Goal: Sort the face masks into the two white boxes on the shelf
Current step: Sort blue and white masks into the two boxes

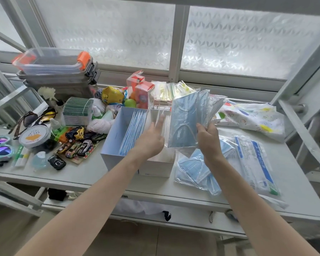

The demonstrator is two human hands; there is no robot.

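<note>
Our right hand pinches a fanned stack of bagged blue masks, raised just right of the two white boxes. Our left hand hovers spread, fingers blurred, over the right box. Blue masks stand upright in the left box. More bagged masks lie on the shelf, right of the boxes. Toy cars sit left of them.

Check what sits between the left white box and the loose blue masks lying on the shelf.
Head view: the second white box, touching the left white box; the loose blue masks lie just right of it.
</note>
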